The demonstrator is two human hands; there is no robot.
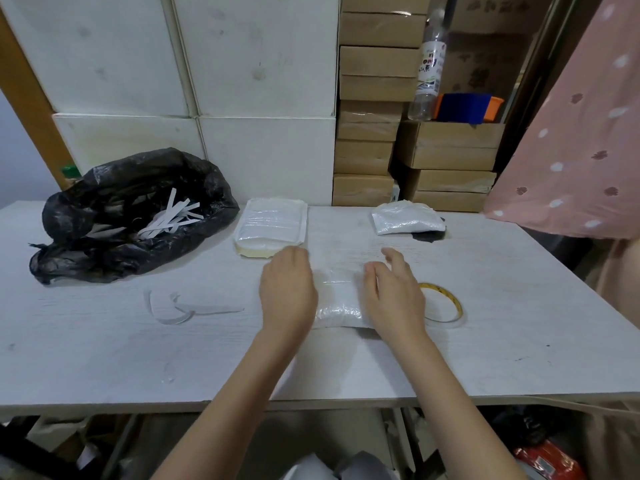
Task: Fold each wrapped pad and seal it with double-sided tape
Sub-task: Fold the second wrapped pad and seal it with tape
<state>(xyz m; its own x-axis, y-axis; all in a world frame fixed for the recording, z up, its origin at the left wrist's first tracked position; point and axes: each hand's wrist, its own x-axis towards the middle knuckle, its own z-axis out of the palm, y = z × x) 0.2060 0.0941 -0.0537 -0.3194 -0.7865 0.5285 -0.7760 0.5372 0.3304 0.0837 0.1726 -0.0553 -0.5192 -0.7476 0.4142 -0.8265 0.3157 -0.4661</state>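
We press wrapped pad [337, 299] flat, table middle. Left hand [288, 293], right hand [393, 296]: fingers straight, together. Tape roll [441, 303] at 3 o'clock. Let go early, fold may pop open.

left hand [288, 291]: bare, no sleeve | right hand [394, 295]: bare, no sleeve

Just one view on my end, the head cam, wide-angle. It sits above the near edge of the white surface [104, 358] and faces forward and down, so I'm close over the hands, forearms coming in from the bottom. The far wall of white boxes [256, 64] bends at the edges. No second view to overlap with.
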